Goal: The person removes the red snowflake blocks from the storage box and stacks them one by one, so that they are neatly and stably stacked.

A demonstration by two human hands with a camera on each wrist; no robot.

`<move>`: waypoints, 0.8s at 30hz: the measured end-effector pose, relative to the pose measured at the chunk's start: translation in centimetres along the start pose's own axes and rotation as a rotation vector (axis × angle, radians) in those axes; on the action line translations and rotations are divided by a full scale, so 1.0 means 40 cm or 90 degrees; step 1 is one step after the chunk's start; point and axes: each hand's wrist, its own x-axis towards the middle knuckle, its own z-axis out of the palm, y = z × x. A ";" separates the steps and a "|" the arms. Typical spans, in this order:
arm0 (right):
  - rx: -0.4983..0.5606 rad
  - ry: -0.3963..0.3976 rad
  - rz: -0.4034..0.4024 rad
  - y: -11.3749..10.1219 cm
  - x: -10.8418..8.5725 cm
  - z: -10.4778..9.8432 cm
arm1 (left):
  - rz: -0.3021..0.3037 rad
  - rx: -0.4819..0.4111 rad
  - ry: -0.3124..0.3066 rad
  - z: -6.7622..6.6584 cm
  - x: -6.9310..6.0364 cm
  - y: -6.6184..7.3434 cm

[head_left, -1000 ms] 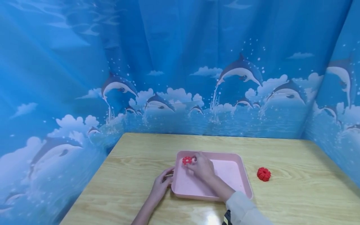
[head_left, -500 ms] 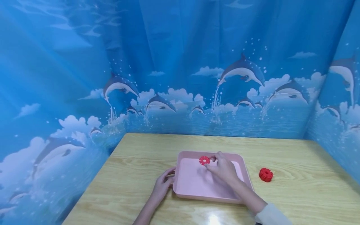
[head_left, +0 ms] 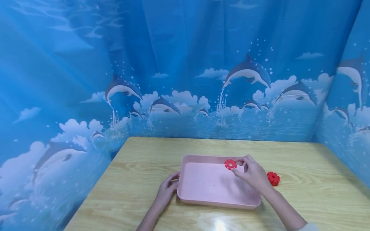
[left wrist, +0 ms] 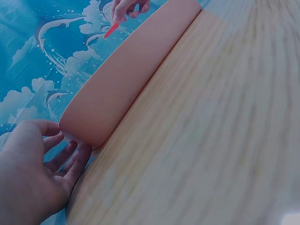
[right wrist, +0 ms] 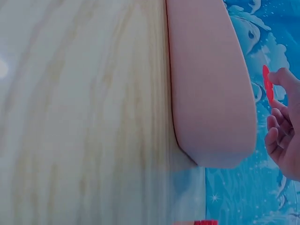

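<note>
A pink rectangular tray (head_left: 212, 184) lies on the table. My left hand (head_left: 167, 189) holds its left end; in the left wrist view, the left hand's fingers (left wrist: 75, 164) touch the end wall from the rim down to the lower edge. Over the tray's right part, my right hand (head_left: 251, 171) pinches a red notched plastic disc (head_left: 230, 164) with a hole in its middle. That disc is edge-on in the right wrist view, where thumb and finger hold the red disc (right wrist: 267, 84). A stack of similar red discs (head_left: 273, 178) sits on the table right of the tray.
The wood-grain table (head_left: 136, 166) extends on both sides of the tray. A blue curtain printed with dolphins (head_left: 185, 80) hangs behind it and along the sides.
My right hand has lifted the red disc from the tray's left part and carried it rightward across the tray. The left hand has stayed at the tray's left end.
</note>
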 end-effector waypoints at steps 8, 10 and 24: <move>-0.023 0.016 0.017 0.031 -0.030 -0.050 | -0.011 -0.006 -0.009 -0.004 0.007 -0.005; -0.026 0.024 0.013 0.039 -0.036 -0.060 | -0.010 -0.002 -0.006 -0.003 0.006 -0.003; -0.031 0.083 0.023 0.108 -0.084 -0.123 | 0.011 0.008 0.000 0.001 -0.001 -0.001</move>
